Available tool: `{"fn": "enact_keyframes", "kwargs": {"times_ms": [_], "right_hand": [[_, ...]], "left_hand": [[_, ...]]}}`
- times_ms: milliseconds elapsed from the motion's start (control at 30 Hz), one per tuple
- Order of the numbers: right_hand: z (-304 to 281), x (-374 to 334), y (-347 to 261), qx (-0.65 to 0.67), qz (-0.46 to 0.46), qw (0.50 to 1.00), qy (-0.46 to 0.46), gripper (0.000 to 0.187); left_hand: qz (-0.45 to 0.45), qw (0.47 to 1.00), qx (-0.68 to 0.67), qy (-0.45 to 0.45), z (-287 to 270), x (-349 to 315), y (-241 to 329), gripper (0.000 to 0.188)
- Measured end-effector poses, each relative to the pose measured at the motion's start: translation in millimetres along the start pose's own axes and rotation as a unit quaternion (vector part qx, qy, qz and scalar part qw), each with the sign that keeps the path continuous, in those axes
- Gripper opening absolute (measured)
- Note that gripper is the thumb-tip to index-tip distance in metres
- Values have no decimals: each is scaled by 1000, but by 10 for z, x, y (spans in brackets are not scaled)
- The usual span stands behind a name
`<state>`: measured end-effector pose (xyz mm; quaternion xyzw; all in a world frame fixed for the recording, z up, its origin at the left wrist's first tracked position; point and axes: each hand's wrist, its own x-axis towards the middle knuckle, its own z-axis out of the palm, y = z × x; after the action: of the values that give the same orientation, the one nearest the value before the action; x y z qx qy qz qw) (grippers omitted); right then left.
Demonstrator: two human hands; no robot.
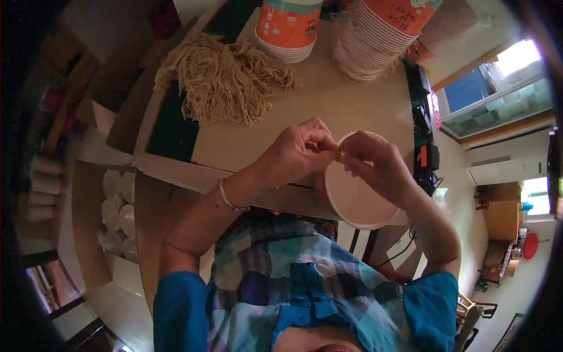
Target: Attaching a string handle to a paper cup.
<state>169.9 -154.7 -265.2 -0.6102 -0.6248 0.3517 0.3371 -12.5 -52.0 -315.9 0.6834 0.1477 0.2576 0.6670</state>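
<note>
Both hands meet over the near edge of the table, at the rim of a white-lined paper bucket (359, 202) tipped so that its open mouth faces me. My left hand (300, 151) is closed in a pinch at the rim's upper left. Against its fingertips, my right hand (378, 163) pinches too, its fingers over the mouth of the bucket. Whatever lies between the fingertips is too small to make out. A loose heap of beige twine pieces (226, 82) lies farther left on the table, apart from both hands.
At the far side stand a short stack of orange printed buckets (287, 32) and a taller leaning stack (375, 41). Black devices with cables (425, 146) line the table's right edge. Below left, an open carton (94, 217) holds several white round items.
</note>
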Motion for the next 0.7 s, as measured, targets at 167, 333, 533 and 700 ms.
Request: {"fn": "enact_keyframes", "kwargs": {"times_ms": [167,333,533,700], "right_hand": [[-6,-1,-66,-42,-52,998,8,9],[-15,1,-40,-95,-105,989,32,8],[-85,7,-121,-136,-86,987,2,9],[-78,-2,-126,-113,-65,991,5,6]], "left_hand": [[0,1000,-8,-10,-4,0,2,9],[1,1000,-26,-8,14,2,-27,10],[-16,999,-34,-11,-40,17,-51,11],[1,998,-65,10,-23,11,-20,13]]}}
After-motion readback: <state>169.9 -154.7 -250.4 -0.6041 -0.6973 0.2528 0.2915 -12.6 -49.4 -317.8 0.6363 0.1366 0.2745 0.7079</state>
